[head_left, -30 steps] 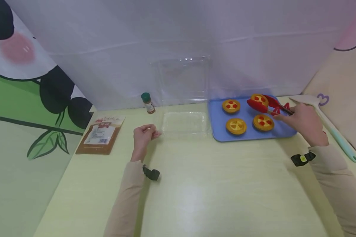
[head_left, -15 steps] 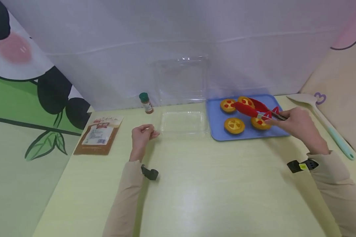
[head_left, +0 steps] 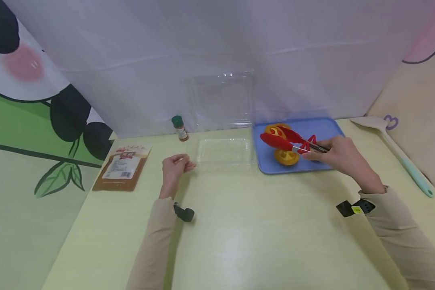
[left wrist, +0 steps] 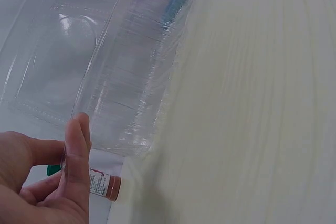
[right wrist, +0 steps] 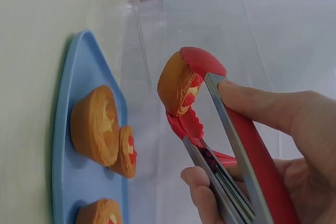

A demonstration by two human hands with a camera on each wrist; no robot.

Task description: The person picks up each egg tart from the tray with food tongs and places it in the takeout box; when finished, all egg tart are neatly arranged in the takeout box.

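My right hand (head_left: pixel 342 155) grips red-tipped metal tongs (head_left: pixel 275 141), whose tips close around an egg tart (right wrist: pixel 173 85) with red topping. That tart is raised over the left side of the blue tray (head_left: pixel 326 129). Several more tarts stand on the tray, one (right wrist: pixel 94 124) nearest the right wrist view. A clear plastic clamshell container (head_left: pixel 224 151) lies left of the tray, its lid (head_left: pixel 222 98) standing up at the back. My left hand (head_left: pixel 174 169) pinches the container's near left edge between thumb and fingers.
A small green-capped spice bottle (head_left: pixel 180 129) stands behind my left hand. Farther left lies a flat pouch (head_left: pixel 121 168) of reddish-brown powder. At the right edge a spatula (head_left: pixel 402 155) with a pale green handle lies beside the wall.
My right hand has carried the tart in the tongs leftward from the tray's back right, across the other tarts. My left hand keeps its place at the container.
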